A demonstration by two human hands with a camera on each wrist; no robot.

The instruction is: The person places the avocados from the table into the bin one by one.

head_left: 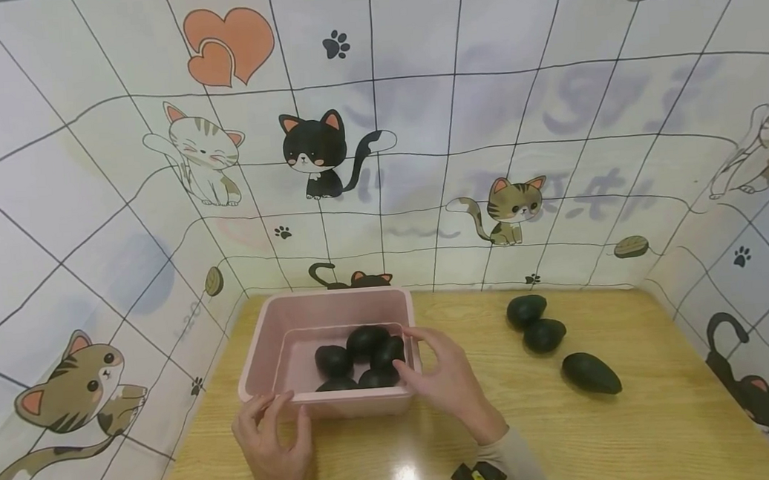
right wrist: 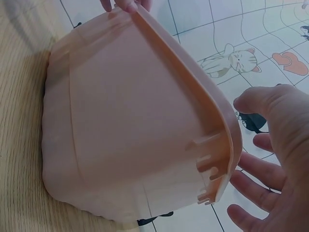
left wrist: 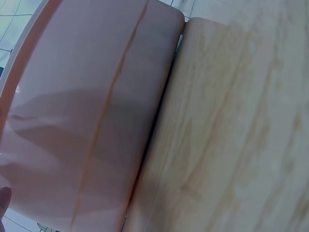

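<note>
A pink plastic bin (head_left: 329, 406) stands on the wooden table, with several dark green avocados (head_left: 334, 362) inside, gathered toward its right side. My left hand (head_left: 274, 445) holds the front rim near the left corner, fingers over the edge and thumb at the outer wall. In the left wrist view only the tip of a digit (left wrist: 5, 197) shows beside the bin's wall. At the right rim is my right hand (head_left: 448, 377), fingers and thumb spread apart. The right wrist view shows its fingers (right wrist: 258, 191) at the rim, with the thumb held away.
On the table (head_left: 478, 337) right of the bin lie two touching avocados (head_left: 544, 335) and a longer one (head_left: 591, 373) nearer the front. Behind and at both sides rises a white grid-patterned covering (head_left: 409, 119) printed with cats. A black item (head_left: 478, 477) sits at my right wrist.
</note>
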